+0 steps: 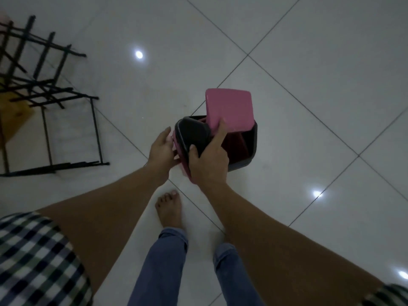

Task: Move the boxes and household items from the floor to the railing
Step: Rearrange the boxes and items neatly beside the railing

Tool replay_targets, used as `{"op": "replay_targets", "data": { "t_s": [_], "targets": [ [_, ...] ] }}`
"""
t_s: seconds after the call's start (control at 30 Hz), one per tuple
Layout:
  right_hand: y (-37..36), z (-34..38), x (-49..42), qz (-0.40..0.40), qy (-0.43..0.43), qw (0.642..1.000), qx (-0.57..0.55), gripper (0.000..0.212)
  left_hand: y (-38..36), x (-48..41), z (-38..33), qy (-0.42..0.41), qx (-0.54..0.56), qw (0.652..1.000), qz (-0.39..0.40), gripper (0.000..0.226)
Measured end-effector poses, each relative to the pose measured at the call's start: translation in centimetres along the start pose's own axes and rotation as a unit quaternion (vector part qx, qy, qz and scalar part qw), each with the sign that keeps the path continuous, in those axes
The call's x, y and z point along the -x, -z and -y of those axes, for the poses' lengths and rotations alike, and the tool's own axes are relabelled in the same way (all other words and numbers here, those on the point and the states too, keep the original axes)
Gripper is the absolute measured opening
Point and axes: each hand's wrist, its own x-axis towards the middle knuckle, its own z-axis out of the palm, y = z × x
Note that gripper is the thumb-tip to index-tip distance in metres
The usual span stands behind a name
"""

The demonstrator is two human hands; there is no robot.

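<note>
White tiled floor point(309, 62); black metal rack point(50, 102) far left. Dark bin point(247, 149) at centre, held above the floor. Right hand point(207, 160) fingers point(220, 133) clenched on its pink flap point(229, 107) and black lid point(194, 133). Left hand point(161, 149) fingers loosely open, touching the bin's left side. No writing legible.

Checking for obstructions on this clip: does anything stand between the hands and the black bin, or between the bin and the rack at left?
Nothing does. Both hands are already on the bin: the right hand grips its lid area, the left hand touches its side. Between it and the rack only bare floor shows.
</note>
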Motion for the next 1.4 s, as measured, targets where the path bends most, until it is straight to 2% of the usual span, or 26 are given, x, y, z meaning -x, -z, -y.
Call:
{"op": "replay_targets", "data": {
  "t_s": [0.07,0.13,0.3,0.33,0.43,0.47,0.53,0.57,0.67,0.73,0.8,0.83,0.87,0.9,0.93,0.97,1.0,1.03,1.07,1.1,1.3,1.4],
  "targets": [
    [-1.4,0.3,1.0,0.008,-0.008,1.000,0.003,0.096,0.8,-0.7,1.3,0.010,0.037,0.999,0.012,0.038],
    [-2.6,0.5,1.9,0.017,-0.010,1.000,0.000,0.097,1.6,-0.5,1.9,0.017,0.052,0.998,0.018,0.048],
    [-4.7,0.9,4.0,0.067,-0.026,0.997,0.012,0.094,3.7,-2.8,3.9,0.030,0.075,0.995,0.065,0.103],
    [-5.0,1.1,4.3,0.081,-0.031,0.996,0.014,0.093,3.6,-2.5,3.6,0.023,0.074,0.995,0.057,0.105],
    [-5.2,1.4,4.7,0.122,-0.012,0.990,0.066,0.091,3.7,-2.5,3.2,0.031,0.097,0.994,0.039,0.079],
    [-5.1,1.4,4.7,0.133,0.011,0.985,0.110,0.091,3.7,-2.9,3.4,0.040,0.103,0.993,0.043,0.082],
    [-5.0,1.1,4.7,0.135,0.060,0.972,0.182,0.094,3.9,-3.4,3.1,0.049,0.082,0.993,0.062,0.101],
    [-5.0,0.8,4.6,0.135,0.079,0.967,0.204,0.097,3.8,-3.1,2.5,0.044,0.069,0.994,0.066,0.100],
    [-4.2,0.5,4.5,0.136,0.105,0.957,0.235,0.089,3.5,-3.2,2.9,0.037,0.014,0.999,0.033,0.064],
    [-3.1,0.0,4.3,0.071,0.120,0.970,0.198,0.066,3.4,-3.5,2.3,0.025,-0.004,1.000,-0.003,0.049],
    [-1.2,-1.0,3.7,-0.080,0.104,0.983,0.130,0.042,2.6,-3.5,1.2,0.044,-0.027,0.999,-0.001,0.034],
    [-0.2,-1.6,2.9,-0.157,0.064,0.980,0.104,0.037,3.1,-4.7,2.6,0.044,-0.040,0.997,-0.041,0.030],
    [0.8,-2.4,1.8,-0.217,0.016,0.972,0.085,0.037,4.1,-5.4,3.5,0.089,-0.028,0.994,-0.048,0.028],
    [1.6,-3.2,0.6,-0.237,-0.033,0.968,0.073,0.041,5.6,-6.6,6.9,0.130,-0.020,0.990,-0.040,0.027],
    [2.1,-3.8,-0.6,-0.210,-0.078,0.973,0.059,0.047,6.3,-8.4,13.5,0.093,-0.097,0.989,-0.063,0.027],
    [2.4,-4.2,-1.7,-0.147,-0.112,0.982,0.038,0.053,6.3,-10.7,20.0,0.027,-0.203,0.971,-0.121,0.018],
    [2.3,-4.3,-2.4,-0.074,-0.133,0.988,0.014,0.057,6.9,-12.9,25.9,-0.010,-0.265,0.947,-0.181,0.003],
    [2.1,-4.3,-2.9,-0.015,-0.145,0.989,-0.005,0.057,7.5,-14.2,29.9,-0.036,-0.274,0.944,-0.183,0.010],
    [1.9,-4.2,-3.2,0.021,-0.146,0.989,-0.016,0.057,7.2,-14.7,31.2,-0.055,-0.291,0.939,-0.177,0.014],
    [1.6,-4.0,-3.2,0.030,-0.138,0.990,-0.015,0.055,7.1,-14.4,28.9,-0.058,-0.288,0.941,-0.165,0.014],
    [1.3,-3.7,-1.7,0.013,-0.066,0.997,0.041,0.050,6.3,-15.0,29.6,-0.004,-0.232,0.967,-0.105,0.017],
    [1.3,-4.4,-0.4,0.013,-0.035,0.997,0.065,0.051,7.4,-15.1,30.2,-0.005,-0.225,0.967,-0.121,0.018]
  ]
}}
